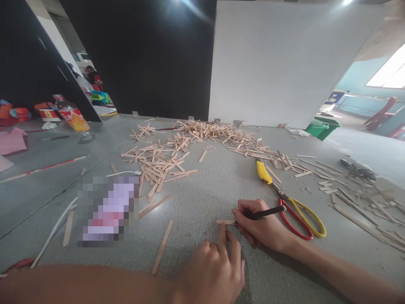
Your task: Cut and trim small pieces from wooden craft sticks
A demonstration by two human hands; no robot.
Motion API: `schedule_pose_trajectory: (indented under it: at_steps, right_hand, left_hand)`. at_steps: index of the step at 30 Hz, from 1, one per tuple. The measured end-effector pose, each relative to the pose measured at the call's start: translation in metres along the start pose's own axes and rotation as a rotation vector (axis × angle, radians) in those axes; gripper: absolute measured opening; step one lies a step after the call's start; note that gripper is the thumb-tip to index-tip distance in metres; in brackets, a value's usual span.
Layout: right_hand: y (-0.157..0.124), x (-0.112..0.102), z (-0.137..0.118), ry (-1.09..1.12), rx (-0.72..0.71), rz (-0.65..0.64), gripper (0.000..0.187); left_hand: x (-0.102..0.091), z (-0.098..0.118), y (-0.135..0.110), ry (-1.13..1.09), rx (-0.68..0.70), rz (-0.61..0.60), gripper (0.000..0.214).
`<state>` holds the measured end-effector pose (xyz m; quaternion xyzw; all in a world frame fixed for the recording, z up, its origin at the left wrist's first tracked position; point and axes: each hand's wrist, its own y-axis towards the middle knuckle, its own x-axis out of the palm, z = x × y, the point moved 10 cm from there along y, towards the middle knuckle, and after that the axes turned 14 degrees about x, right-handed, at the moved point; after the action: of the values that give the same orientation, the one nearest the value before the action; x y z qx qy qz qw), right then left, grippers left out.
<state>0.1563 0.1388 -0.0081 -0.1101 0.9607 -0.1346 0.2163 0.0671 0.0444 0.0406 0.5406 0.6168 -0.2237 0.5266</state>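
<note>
My left hand (218,261) rests on the grey tabletop, its index fingertip pressing a short wooden craft stick (225,222) flat against the surface. The other fingers are bent. A black pen (268,212) is gripped in my right hand (261,226), tip down at the stick's right end; the fingers hide the tip and that end. Just right of this hand lie scissors (281,194) with one red and one yellow handle loop. A loose craft stick (163,247) with a dark mark lies left of my left hand.
A heap of craft sticks (155,169) curves across the table. A yellow object (263,172) touches the scissors' blades. A pixelated purple object (110,211) and white cable (55,230) lie left. Thin strips (357,211) lie right; a bottle (72,116) stands back left.
</note>
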Motion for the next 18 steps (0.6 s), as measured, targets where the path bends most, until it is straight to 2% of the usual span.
schedule_pose_trajectory:
  at_steps: [10,18]
  right_hand:
    - [0.0011,0.0002,0.005,0.003,0.003,-0.002,0.042]
    - [-0.0005,0.0002,-0.0016,0.028,0.02,-0.009,0.044]
  left_hand:
    - [0.0038,0.0007,-0.0009,-0.004,0.004,-0.026,0.045]
    - [0.0038,0.0013,-0.0011,-0.002,0.013,-0.043,0.044]
